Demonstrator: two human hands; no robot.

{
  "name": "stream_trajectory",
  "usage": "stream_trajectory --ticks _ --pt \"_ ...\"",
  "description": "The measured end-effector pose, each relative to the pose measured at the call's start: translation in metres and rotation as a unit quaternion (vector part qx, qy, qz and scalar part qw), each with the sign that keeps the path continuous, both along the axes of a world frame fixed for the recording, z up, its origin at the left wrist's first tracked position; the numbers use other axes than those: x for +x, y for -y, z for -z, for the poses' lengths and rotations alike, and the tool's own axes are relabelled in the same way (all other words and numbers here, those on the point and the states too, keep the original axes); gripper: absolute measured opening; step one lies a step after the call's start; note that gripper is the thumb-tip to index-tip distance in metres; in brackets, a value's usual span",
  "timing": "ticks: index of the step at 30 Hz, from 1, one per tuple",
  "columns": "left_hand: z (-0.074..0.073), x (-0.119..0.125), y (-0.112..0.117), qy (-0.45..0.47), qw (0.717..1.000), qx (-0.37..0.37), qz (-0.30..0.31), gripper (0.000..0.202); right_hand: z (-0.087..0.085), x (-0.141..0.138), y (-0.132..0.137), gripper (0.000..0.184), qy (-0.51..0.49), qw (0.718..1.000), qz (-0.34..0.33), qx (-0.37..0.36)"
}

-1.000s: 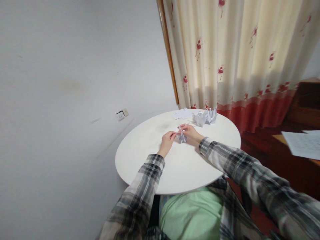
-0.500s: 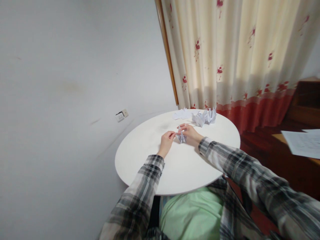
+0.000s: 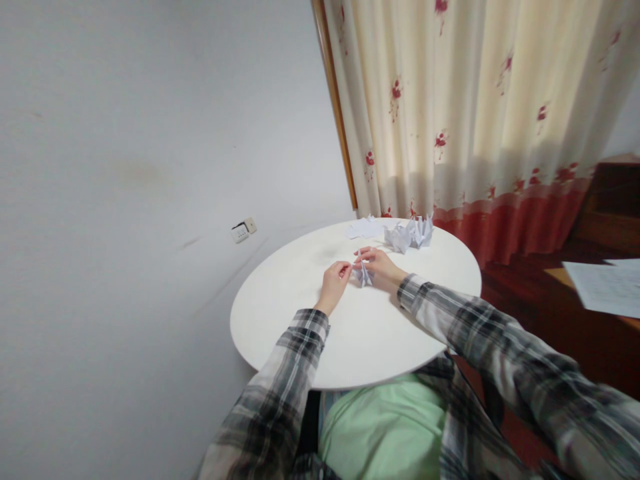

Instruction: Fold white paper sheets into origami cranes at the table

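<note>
A folded white paper crane (image 3: 365,276) is held between my hands above the middle of the round white table (image 3: 280,313). My right hand (image 3: 377,263) grips it from the right, fingers curled around its upper folds. My left hand (image 3: 337,277) is closed in a pinch at the crane's left tip; the fingers hide what part of the paper they hold. One thin point of the crane stands upright beside the right fingertips.
Several folded paper cranes (image 3: 410,235) cluster at the table's back right. Flat white paper (image 3: 364,229) lies left of them. Behind hangs a flowered curtain (image 3: 450,133); a grey wall (image 3: 150,200) borders the left. Printed sheets (image 3: 605,287) rest on a surface at far right.
Almost nothing differs. Both hands stay on the paper crane in the same place, and the view has shifted very slightly.
</note>
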State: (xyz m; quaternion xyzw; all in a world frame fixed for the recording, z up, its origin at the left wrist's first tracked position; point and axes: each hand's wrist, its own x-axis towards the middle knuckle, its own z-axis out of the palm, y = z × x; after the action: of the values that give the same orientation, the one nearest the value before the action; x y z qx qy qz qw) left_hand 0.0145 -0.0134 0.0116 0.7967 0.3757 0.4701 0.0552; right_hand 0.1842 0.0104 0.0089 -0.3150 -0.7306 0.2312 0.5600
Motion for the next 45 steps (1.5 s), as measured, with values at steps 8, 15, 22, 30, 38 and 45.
stream_trajectory --ticks 8,15,22,30,38,45 --pt "-0.0008 0.0008 0.0016 -0.003 1.000 0.001 0.007 0.011 -0.0007 0.0013 0.0005 0.011 -0.028 0.999 -0.022 -0.031" --pt "-0.0014 0.0014 0.0018 0.000 1.000 -0.006 0.011 0.012 -0.0024 0.0008 0.0031 0.013 -0.047 0.997 -0.035 -0.046" --pt "-0.0010 0.0008 0.0014 0.016 0.999 -0.024 0.016 0.012 -0.0013 0.0005 0.0017 0.014 -0.049 0.997 -0.035 -0.052" --pt "-0.0002 0.0005 0.0017 0.011 0.999 -0.037 0.006 0.014 -0.0009 0.0010 0.0007 0.015 -0.032 0.998 -0.030 -0.051" --pt "0.0004 0.0000 0.0016 0.004 0.999 -0.050 0.006 0.017 -0.0002 0.0001 0.0001 0.011 -0.025 0.999 -0.027 -0.034" --pt "0.0042 -0.0017 -0.0021 0.005 0.998 -0.067 0.018 0.018 -0.0054 0.0022 0.0055 0.011 -0.034 0.999 -0.019 -0.034"
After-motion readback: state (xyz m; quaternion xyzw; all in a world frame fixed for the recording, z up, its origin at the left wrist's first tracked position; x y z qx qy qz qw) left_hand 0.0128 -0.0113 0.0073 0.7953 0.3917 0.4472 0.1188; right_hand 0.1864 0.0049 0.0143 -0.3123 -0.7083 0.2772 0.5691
